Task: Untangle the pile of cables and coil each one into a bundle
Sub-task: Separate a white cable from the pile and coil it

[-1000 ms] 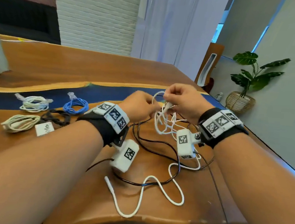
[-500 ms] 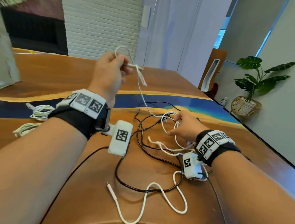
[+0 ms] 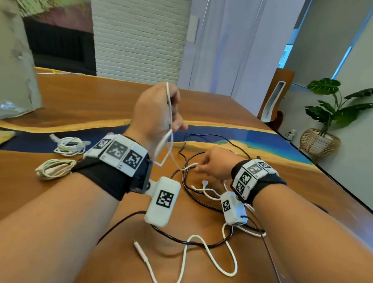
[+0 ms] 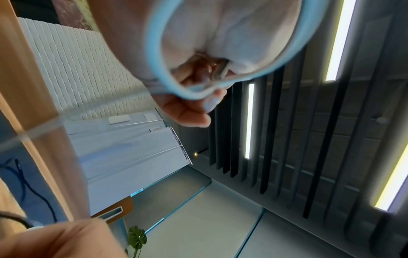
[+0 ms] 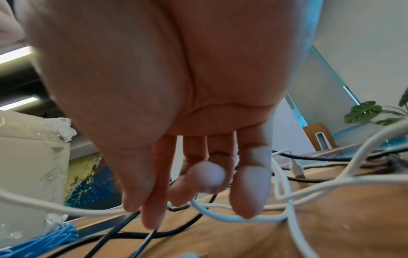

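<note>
My left hand (image 3: pixel 173 120) is raised above the wooden table (image 3: pixel 83 102) and grips a white cable (image 3: pixel 165 144), which hangs from it in a loop. In the left wrist view that white cable (image 4: pixel 154 52) curves round the palm, blurred. Lower down and to the right, my right hand (image 3: pixel 198 165) pinches the same cable near the tabletop; its fingers (image 5: pixel 207 176) curl over the white cable (image 5: pixel 220 214). A long black cable (image 3: pixel 190 190) lies tangled under both hands. Another white cable (image 3: pixel 185 253) snakes near the front edge.
Two coiled bundles lie at the left: a white one (image 3: pixel 70 146) and a beige one (image 3: pixel 54 169). A blue bundle (image 5: pixel 44 239) shows in the right wrist view. A grey plastic bag (image 3: pixel 8 71) stands far left. A potted plant (image 3: pixel 319 140) stands beyond the table's right edge.
The hands were together over the pile. My left hand has lifted the white cable, which now hangs looped below it; my right hand has dropped to the table and pinches the cable.
</note>
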Tool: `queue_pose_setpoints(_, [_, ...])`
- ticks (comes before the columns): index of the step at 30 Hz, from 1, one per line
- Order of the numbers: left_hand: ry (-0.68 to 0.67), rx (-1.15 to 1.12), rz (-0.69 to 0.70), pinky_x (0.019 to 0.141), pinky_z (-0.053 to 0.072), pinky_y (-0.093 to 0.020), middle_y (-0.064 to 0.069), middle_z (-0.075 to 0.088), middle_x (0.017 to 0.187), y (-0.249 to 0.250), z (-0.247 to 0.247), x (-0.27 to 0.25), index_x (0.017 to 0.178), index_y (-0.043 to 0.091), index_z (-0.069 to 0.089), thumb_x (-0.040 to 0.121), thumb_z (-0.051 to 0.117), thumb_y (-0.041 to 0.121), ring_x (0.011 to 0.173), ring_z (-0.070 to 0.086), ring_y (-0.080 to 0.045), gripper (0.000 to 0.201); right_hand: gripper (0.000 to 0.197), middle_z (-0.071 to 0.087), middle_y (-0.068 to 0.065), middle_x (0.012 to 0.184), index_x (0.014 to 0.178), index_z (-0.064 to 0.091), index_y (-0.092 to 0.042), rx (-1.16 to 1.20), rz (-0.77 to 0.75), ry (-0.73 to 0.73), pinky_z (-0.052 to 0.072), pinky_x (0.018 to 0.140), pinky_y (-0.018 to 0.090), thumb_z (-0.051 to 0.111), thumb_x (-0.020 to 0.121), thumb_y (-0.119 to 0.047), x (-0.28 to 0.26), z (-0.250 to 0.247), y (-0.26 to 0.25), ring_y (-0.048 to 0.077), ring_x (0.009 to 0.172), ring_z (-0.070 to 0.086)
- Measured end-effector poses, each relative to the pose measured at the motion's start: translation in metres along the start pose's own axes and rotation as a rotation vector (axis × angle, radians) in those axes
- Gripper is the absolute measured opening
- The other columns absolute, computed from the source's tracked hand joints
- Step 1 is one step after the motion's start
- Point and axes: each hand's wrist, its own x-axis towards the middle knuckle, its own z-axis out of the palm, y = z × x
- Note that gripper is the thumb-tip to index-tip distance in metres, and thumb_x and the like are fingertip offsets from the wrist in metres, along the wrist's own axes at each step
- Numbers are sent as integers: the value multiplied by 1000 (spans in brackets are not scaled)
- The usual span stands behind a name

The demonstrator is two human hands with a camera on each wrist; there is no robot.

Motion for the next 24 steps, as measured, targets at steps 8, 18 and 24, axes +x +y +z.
queue_pose_setpoints(8, [-36,11,45,46,33,-27,-3,24,55,27,-13,-4,70,10,47,95,39,14,41,22,-20,26,45,67,-4,112,127,66,-23,-247,126,-118,54,73,27,76,88,-43,-2,3,19,14,91,65])
queue_pose_setpoints(18, [-211,319,272,45,37,-32,9,38,48,44,6,-13,72,3,55,90,47,15,36,35,-13,23,67,51,-24,94,133,47,-38,-58,-113,114,44,71,22,85,78,-39,-7,1,-1,-3,81,56])
queue_pose_setpoints(24, [-276,347,219,45,35,-32,5,35,51,45,3,-16,88,-7,57,92,53,16,39,32,-14,24,21,71,4,85,104,74,-24,112,-65,18,64,62,36,53,106,-28,-7,-5,-20,19,64,71])
